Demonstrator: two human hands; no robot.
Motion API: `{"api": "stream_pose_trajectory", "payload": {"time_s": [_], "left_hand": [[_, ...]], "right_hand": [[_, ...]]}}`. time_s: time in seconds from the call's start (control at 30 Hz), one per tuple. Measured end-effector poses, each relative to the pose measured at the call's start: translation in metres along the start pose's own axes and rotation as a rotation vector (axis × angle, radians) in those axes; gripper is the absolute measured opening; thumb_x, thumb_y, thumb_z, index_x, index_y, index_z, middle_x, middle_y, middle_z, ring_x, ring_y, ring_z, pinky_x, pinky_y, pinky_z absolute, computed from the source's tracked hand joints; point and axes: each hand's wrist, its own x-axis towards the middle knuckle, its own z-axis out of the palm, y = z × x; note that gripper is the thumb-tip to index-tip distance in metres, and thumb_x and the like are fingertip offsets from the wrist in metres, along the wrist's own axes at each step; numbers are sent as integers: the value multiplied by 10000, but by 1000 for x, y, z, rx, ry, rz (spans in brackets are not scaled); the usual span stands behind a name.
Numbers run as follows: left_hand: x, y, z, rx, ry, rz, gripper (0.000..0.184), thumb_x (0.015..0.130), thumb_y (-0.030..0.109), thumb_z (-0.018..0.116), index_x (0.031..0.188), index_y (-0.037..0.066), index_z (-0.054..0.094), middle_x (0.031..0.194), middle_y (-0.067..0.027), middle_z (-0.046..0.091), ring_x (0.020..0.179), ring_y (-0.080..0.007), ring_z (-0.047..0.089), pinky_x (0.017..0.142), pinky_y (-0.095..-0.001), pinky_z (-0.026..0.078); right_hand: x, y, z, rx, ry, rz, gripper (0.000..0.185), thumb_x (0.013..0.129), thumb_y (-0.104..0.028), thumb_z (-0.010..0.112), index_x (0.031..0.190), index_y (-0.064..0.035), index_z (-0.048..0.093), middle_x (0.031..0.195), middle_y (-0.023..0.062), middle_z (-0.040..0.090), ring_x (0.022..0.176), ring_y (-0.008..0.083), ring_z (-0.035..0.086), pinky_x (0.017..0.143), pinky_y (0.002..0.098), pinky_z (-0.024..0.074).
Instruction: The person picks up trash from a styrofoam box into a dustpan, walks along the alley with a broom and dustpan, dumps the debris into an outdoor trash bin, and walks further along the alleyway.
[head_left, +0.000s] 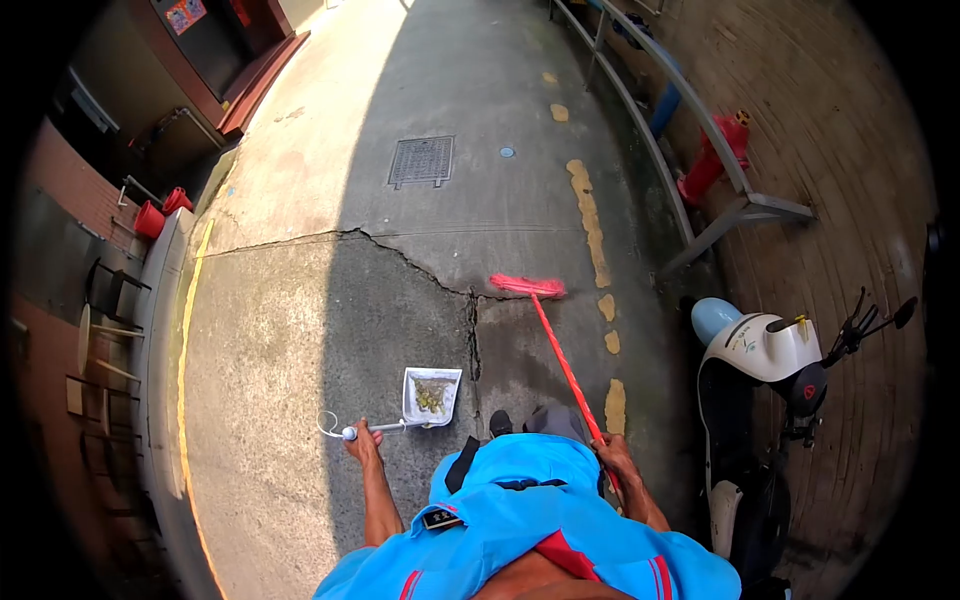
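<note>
While the left grip (pixel 364 440) wraps the handle (pixel 392 427), probably the surest hold, of a seemingly light, stiff dustpan (pixel 453 392) left of the shoe (pixel 500 423), a likely light, soft-bristled broom (pixel 557 345) slants forward from the right grip (pixel 616 457) around its shaft (pixel 582 398)

Single head-worn view (fisheye, dark-cornered): faces forward and down, close above shirt (pixel 500 515), pavement (pixel 420 310) beyond.

We see a cracked grey concrete lane (pixel 400 320), sunlit on the left and shaded on the right, with a dark rectangular manhole cover (pixel 421 161), dark slim-framed chairs (pixel 121 275) at far left, and a grey metal railing (pixel 750 208) before a brown streaked wall (pixel 830 190).
</note>
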Motion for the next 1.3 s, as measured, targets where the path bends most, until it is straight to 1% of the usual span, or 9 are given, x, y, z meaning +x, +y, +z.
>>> {"api": "stream_pose_trajectory", "payload": {"time_s": [0.1, 0.27, 0.4, 0.5, 0.6, 0.7, 0.87, 1.07, 1.3], "left_hand": [[23, 29, 70, -11, -19, 15, 208, 754, 152, 638, 860, 9, 532, 690, -116, 572, 440, -175, 568, 363, -236, 483], [54, 68, 183, -59, 4, 45, 209, 757, 143, 633, 891, 6, 550, 705, -125, 587, 466, -175, 583, 381, -243, 490], [65, 110, 263, -96, 58, 21, 259, 740, 167, 646, 904, -8, 548, 749, -148, 592, 486, -201, 594, 405, -262, 508], [71, 152, 316, -84, 129, -9, 301, 722, 175, 651, 926, -14, 538, 768, -155, 592, 502, -217, 600, 409, -274, 514], [81, 168, 365, -92, 192, -36, 309, 722, 175, 651, 931, -19, 532, 775, -148, 595, 525, -223, 607, 408, -282, 515], [76, 189, 414, -168, 182, 5, 278, 752, 188, 632, 920, -14, 542, 761, -142, 597, 521, -216, 604, 408, -266, 505], [103, 209, 492, -140, 194, 14, 287, 751, 205, 634, 922, -10, 551, 741, -136, 595, 520, -206, 605, 411, -256, 501], [141, 263, 609, -140, 227, 52, 284, 739, 206, 635, 906, -13, 562, 718, -137, 596, 481, -195, 586, 379, -255, 486], [200, 344, 751, -67, 204, -19, 289, 732, 210, 627, 899, -21, 576, 705, -142, 599, 471, -208, 595, 391, -268, 503]], "right_hand": [[37, -40, -8, 28, 97, -4, 223, 813, -188, 600, 862, 28, 623, 589, 74, 564, 444, 143, 504, 398, 306, 385], [123, -97, -43, 123, 29, 61, 245, 816, -198, 592, 913, 27, 597, 542, 64, 541, 388, 139, 503, 327, 291, 390], [209, -203, -84, 12, 38, 65, 227, 814, -200, 594, 867, 20, 615, 557, 75, 561, 414, 153, 525, 352, 302, 413], [263, -266, -112, -124, 29, -19, 288, 801, -207, 606, 878, 70, 617, 624, 105, 584, 510, 198, 557, 464, 361, 451], [312, -327, -135, -183, -30, -100, 277, 804, -207, 601, 905, 50, 615, 613, 96, 576, 480, 180, 547, 433, 343, 449], [353, -390, -146, -88, -76, -24, 277, 812, -213, 595, 948, 28, 609, 586, 76, 553, 440, 149, 522, 385, 309, 426], [437, -469, -155, -39, -136, -307, 252, 827, -218, 581, 948, 2, 598, 549, 36, 503, 404, 119, 477, 348, 277, 382], [509, -559, -209, -81, -270, -170, 253, 827, -209, 581, 930, 22, 572, 549, 28, 487, 395, 110, 455, 351, 272, 373], [575, -654, -249, -89, -229, -34, 257, 823, -213, 587, 913, 28, 600, 568, 50, 525, 407, 119, 475, 349, 281, 370]]}}
